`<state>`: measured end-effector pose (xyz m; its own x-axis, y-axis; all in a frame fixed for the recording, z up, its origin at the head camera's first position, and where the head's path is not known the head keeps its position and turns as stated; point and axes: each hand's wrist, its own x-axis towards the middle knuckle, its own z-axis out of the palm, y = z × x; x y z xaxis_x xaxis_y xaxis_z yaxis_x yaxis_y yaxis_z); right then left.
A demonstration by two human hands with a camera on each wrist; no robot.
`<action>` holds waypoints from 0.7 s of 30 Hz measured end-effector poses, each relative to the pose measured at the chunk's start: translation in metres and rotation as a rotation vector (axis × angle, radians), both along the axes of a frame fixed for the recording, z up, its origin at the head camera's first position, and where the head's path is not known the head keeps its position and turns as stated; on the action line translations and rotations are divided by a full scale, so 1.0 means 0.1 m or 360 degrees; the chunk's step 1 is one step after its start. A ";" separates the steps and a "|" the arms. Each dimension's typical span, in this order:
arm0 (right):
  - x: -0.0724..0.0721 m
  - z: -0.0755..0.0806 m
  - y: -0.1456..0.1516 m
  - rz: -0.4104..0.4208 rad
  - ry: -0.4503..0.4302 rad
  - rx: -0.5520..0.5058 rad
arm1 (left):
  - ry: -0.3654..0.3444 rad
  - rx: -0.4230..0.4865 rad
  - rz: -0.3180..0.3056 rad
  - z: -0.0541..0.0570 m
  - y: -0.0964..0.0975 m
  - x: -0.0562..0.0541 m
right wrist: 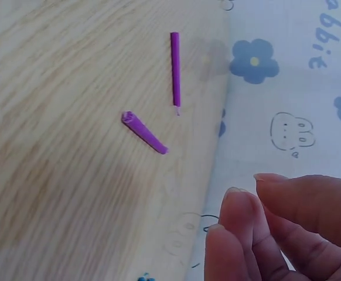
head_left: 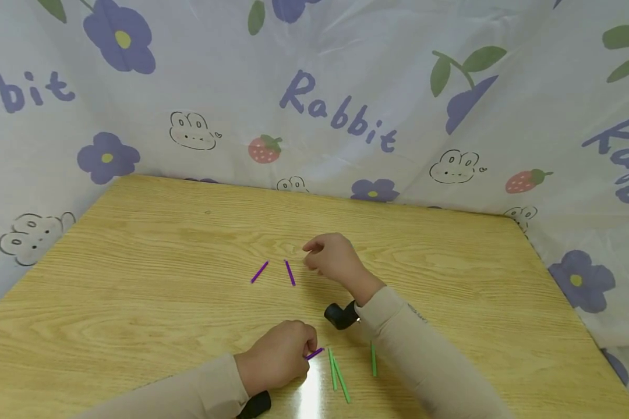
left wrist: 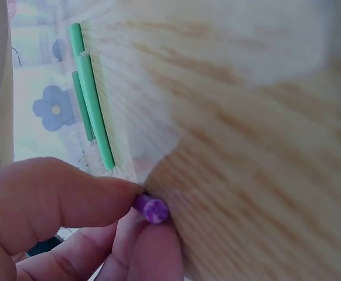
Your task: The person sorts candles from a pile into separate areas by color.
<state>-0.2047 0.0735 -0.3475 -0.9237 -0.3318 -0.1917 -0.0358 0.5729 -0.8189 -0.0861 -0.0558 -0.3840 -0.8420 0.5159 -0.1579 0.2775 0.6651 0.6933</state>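
Fingertips (left wrist: pixel 156 252) of the left hand (head_left: pixel 274 356) pinch a slim purple cylindrical stick (head_left: pixel 315 353) near three slim green sticks (head_left: pixel 342 379) on the yellow wood-grain table (head_left: pixel 162 302). The right hand (head_left: pixel 336 260), fingers loosely bent, hovers beside two more purple sticks (head_left: pixel 290 273).

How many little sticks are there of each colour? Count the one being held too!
Purple sticks: 3 (2 on the table, 1 pinched in the left hand)
Green sticks: 3, all on the table
Total: 6 sticks that I can clearly see
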 end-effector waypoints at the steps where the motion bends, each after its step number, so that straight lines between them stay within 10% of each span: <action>1: 0.01 0.02 0.01 0.0000 0.0008 0.0003 | -0.0003 -0.0006 0.0001 0.00 0.00 0.00; 21: 0.26 0.12 0.57 -0.0157 0.0034 -0.0195 | 0.0070 -0.0084 0.0016 0.04 0.01 0.02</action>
